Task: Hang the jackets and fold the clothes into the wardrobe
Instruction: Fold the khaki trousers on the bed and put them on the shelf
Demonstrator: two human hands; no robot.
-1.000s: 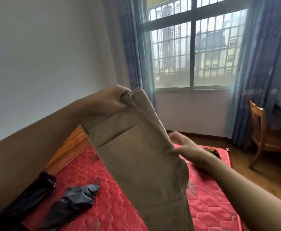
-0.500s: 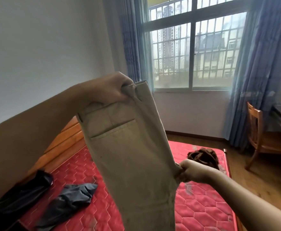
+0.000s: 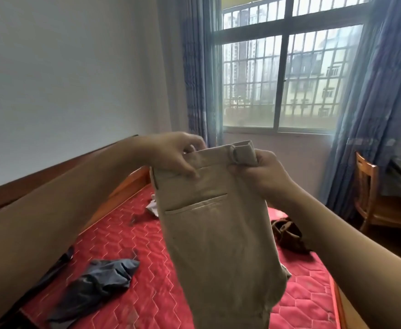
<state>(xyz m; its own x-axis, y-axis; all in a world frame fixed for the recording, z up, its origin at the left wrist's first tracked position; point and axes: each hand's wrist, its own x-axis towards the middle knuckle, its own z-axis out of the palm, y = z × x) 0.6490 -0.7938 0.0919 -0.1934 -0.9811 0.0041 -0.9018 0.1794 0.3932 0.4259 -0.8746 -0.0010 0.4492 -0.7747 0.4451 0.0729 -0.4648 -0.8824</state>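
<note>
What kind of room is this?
Most likely a bedroom: a red quilted mattress on an orange wooden bed frame, crumpled dark grey clothing lying on it, and long blue curtains beside a barred window.

Both hands grip trousers (image 3: 218, 233) — waistband

One head-worn wide-angle view, forward and slightly down, close to the trousers (image 3: 218, 245), bed (image 3: 147, 269) and window (image 3: 313, 79) beyond.
</note>
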